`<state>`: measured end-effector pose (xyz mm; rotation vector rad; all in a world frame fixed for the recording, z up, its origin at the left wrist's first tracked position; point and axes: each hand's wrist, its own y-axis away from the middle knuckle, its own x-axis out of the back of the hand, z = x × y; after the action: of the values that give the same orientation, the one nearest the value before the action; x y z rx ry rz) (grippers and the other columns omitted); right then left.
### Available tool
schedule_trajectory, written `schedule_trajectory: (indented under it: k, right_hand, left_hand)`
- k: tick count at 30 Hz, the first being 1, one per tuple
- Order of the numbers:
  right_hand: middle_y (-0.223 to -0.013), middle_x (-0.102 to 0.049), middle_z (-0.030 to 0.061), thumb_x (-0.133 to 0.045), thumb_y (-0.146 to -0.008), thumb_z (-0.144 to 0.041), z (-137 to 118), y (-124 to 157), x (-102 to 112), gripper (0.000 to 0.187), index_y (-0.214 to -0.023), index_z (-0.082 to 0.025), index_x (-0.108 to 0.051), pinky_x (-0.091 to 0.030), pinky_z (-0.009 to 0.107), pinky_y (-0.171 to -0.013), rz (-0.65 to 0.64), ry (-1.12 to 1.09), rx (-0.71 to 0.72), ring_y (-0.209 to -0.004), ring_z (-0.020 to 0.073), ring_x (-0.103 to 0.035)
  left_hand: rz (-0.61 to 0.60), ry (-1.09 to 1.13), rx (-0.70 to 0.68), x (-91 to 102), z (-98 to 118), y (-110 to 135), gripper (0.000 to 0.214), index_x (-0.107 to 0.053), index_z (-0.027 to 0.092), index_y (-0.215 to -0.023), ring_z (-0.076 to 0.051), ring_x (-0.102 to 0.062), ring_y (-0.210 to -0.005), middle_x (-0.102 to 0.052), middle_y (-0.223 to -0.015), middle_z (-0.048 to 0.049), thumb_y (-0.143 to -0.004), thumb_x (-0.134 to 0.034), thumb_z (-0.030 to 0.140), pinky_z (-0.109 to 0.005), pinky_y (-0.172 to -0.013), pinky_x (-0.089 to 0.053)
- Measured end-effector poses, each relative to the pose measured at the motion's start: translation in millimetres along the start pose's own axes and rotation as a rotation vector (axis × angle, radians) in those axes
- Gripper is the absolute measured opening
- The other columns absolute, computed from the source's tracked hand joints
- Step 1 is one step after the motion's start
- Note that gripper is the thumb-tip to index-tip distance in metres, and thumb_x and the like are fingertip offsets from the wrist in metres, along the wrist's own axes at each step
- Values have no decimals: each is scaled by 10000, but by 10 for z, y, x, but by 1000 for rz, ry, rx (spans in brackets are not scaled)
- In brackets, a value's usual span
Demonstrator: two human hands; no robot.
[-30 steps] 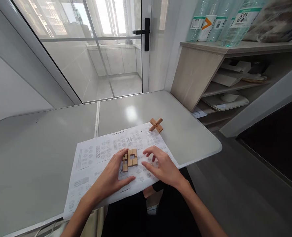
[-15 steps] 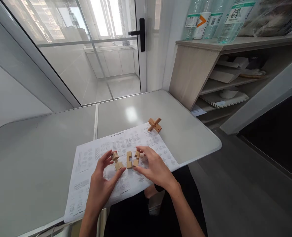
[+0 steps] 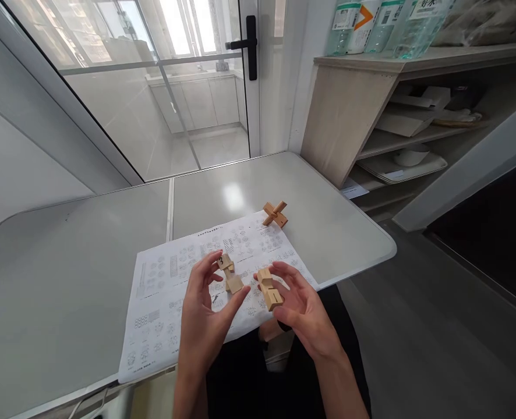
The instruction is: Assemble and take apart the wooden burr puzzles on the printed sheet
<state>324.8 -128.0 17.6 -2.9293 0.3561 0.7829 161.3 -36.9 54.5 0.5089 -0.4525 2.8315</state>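
My left hand (image 3: 205,317) is closed on a notched wooden puzzle piece (image 3: 234,284) marked with a 3, its ends between fingertips and thumb. Parts of another light wooden piece (image 3: 231,267) show just behind it, mostly hidden; whether it touches the held piece I cannot tell. A second notched puzzle piece (image 3: 272,298), with a short dark line on one end, sits tilted between the thumb and fingers of my right hand (image 3: 313,317). Both hands are over a printed sheet (image 3: 166,331) of small diagrams. Beyond them, a darker wooden cross-shaped assembly (image 3: 275,215) lies at the sheet's far right corner.
The light grey table (image 3: 66,279) has a seam left of centre and a rounded right corner. A glass door (image 3: 214,110) with a black handle (image 3: 251,48) stands behind it. At the right is a shelf unit (image 3: 349,110) with plastic bottles (image 3: 380,26) on top.
Both hands have shifted right. The right-hand piece has turned and come away from the others. The left-hand piece now covers much of the middle piece's former place.
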Motion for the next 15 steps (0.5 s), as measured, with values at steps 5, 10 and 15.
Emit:
schedule_trajectory:
  k: [5,10,15]
  right_hand:
    - [-1415,-613,91,-859,-828,-399,-121,42,-60,619,-1355,-351,-537,-540,554,-1123,70,70,44,-1366,346,-599]
    - [-1413,-642,80,-875,-816,-293,-164,64,-173,635,-1355,-352,-544,-532,542,-1147,121,86,38,-1386,332,-592]
    - [-1435,-642,76,-899,-791,-259,-192,53,-242,663,-1361,-334,-569,-450,556,-1207,101,64,23,-1405,324,-575]
  left_hand:
    - [-111,-65,-111,-18,-46,62,631,-555,353,-1416,-296,-649,-1230,-608,-1432,-74,-849,-829,390,-475,-1072,-551]
    - [-110,-91,-153,-25,0,50,608,-560,357,-1417,-290,-656,-1208,-608,-1429,-67,-859,-797,314,-468,-1044,-568]
    - [-111,-163,-178,4,67,50,569,-574,334,-1391,-257,-675,-1129,-645,-1379,-55,-860,-752,231,-452,-1006,-576]
